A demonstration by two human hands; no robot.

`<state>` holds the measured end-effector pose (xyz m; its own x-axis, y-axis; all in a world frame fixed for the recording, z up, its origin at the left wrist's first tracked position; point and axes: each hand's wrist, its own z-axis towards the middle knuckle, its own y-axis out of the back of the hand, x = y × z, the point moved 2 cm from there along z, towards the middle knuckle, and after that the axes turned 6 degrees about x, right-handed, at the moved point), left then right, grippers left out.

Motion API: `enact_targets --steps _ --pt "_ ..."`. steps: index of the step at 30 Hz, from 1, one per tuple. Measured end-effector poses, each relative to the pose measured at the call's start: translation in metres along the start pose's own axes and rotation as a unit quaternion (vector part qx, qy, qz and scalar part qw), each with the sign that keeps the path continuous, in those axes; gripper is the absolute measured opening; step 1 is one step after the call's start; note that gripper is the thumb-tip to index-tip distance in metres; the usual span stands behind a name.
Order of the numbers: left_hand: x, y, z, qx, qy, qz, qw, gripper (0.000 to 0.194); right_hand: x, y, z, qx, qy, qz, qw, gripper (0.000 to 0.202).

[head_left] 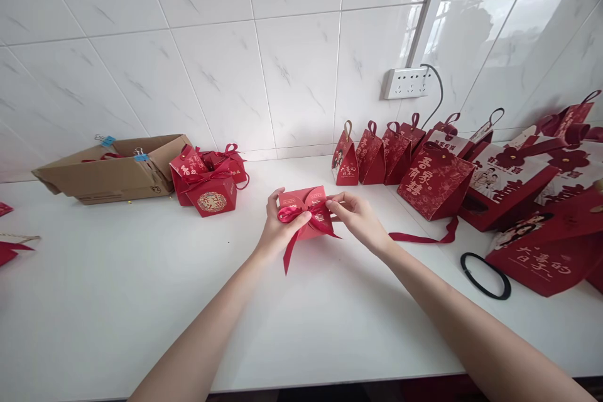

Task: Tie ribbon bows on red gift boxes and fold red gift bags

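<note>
A small red gift box [315, 195] with curved top flaps is held up between my hands, just over the white table. Around it goes a red ribbon [290, 250], tied in a bow on the top, with one tail hanging down at the front. My left hand [281, 226] grips the box from its left side, the thumb pressing on the bow's knot. With thumb and forefinger, my right hand [354, 217] pinches the bow's loop at the box's right edge. Its other fingers are partly hidden behind the box.
A cardboard carton [122, 179] with binder clips stands at the back left, beside several ribboned red boxes [214, 198]. Red gift bags [436, 182] crowd the right side. A loose ribbon [431, 239] and a black ring [485, 276] lie near them. A power strip [409, 83] hangs on the wall.
</note>
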<state>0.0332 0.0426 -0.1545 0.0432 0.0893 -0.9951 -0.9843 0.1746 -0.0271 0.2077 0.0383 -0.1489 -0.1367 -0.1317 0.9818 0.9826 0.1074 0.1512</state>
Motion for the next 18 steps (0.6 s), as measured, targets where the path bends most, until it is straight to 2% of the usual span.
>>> enact_targets --steps 3,6,10,18 --pt "-0.001 0.001 0.000 -0.011 -0.001 0.009 1.000 0.078 0.007 0.006 -0.001 -0.003 -0.002 -0.013 1.000 0.020" --pt "-0.001 0.002 0.000 -0.021 -0.004 0.025 0.999 0.074 0.014 0.008 -0.002 0.029 0.000 -0.004 1.000 0.023" --pt "0.000 0.003 0.001 -0.016 -0.009 0.027 0.999 0.073 0.015 0.007 -0.004 0.082 -0.006 0.054 0.995 0.032" --pt "0.001 0.004 0.001 -0.023 -0.011 0.030 0.999 0.072 0.011 0.003 -0.004 0.105 -0.039 0.178 0.978 0.028"
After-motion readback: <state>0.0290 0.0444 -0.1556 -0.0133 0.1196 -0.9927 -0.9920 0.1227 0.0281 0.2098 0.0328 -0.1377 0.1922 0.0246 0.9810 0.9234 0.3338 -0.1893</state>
